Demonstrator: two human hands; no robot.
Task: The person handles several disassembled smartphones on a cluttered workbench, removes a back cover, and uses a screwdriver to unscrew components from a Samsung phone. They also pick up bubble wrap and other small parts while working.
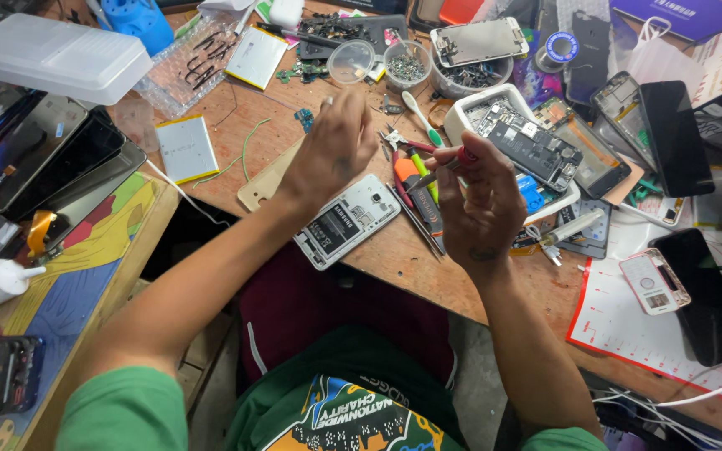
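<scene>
My left hand is raised over the bench with its fingers pinched together near a small item I cannot make out. My right hand grips a red-handled screwdriver, tip pointing left toward the left hand. Below them lies an opened white phone with its back off and battery showing. A beige back cover lies under my left wrist.
The wooden bench is crowded with phone parts: a white tray with a circuit board, flat batteries, black phones, clear cups of screws, pliers and tweezers, and a white mat.
</scene>
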